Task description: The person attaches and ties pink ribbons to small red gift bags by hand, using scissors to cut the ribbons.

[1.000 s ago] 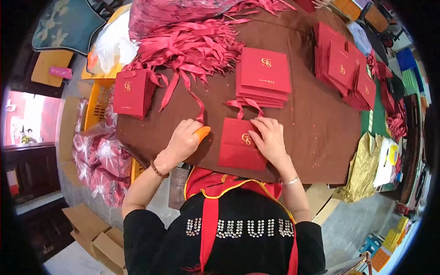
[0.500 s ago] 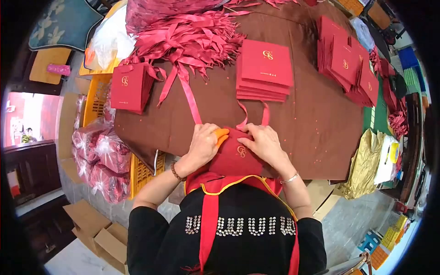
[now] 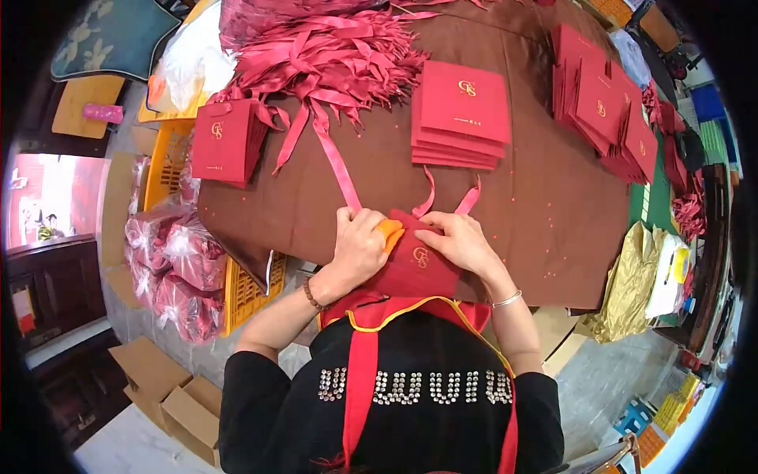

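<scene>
A red paper gift bag [image 3: 410,265] with a gold logo lies at the table's front edge, close to my body. My left hand [image 3: 359,245] is closed at its upper left edge, with an orange covering [image 3: 390,231] on a finger. One pink-red ribbon [image 3: 338,170] runs from the ribbon pile down to that hand. My right hand [image 3: 462,243] pinches the upper right part of the bag between thumb and fingers. Two loose ribbon ends [image 3: 471,197] stick out beyond the bag's top. What the left fingertips grip is partly hidden.
Ahead on the brown-covered table [image 3: 545,237] lies a heap of red ribbons [image 3: 332,63]. Stacks of red bags stand at the left [image 3: 225,142], centre [image 3: 462,103] and right [image 3: 596,103]. Yellow crates [image 3: 245,296] and plastic-wrapped red bundles [image 3: 189,272] sit left of the table.
Both hands and the bag have shifted slightly, the left hand a little up and right. The bag has tilted, and the loose ribbon ends have swung rightward.
</scene>
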